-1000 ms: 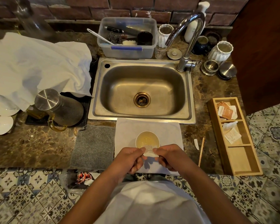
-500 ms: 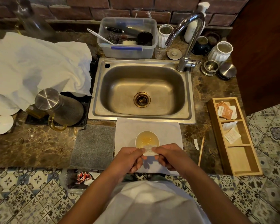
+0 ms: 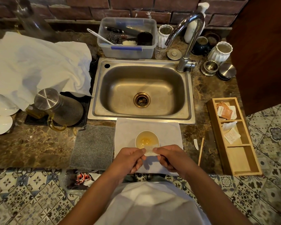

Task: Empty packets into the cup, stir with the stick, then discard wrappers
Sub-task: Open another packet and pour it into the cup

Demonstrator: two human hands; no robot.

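A white cup point(image 3: 147, 139) with yellowish liquid stands on a white cloth point(image 3: 165, 132) in front of the sink. My left hand point(image 3: 129, 159) and my right hand point(image 3: 170, 157) both pinch a small clear packet point(image 3: 150, 150) held at the cup's near rim. A wooden stir stick point(image 3: 201, 151) lies on the counter to the right, with a torn white scrap point(image 3: 196, 144) beside it. More packets point(image 3: 225, 110) sit in a wooden tray point(image 3: 243, 159) at the right.
A steel sink point(image 3: 141, 90) with a faucet point(image 3: 187, 46) lies beyond the cup. A grey mat point(image 3: 92, 146) is left of the cloth, and a metal-lidded jug point(image 3: 58, 106) further left. A bin with wrappers point(image 3: 83, 177) sits below the counter edge.
Both hands have stayed at the cup's near rim with the packet. The liquid in the cup looks more yellow than a second ago.
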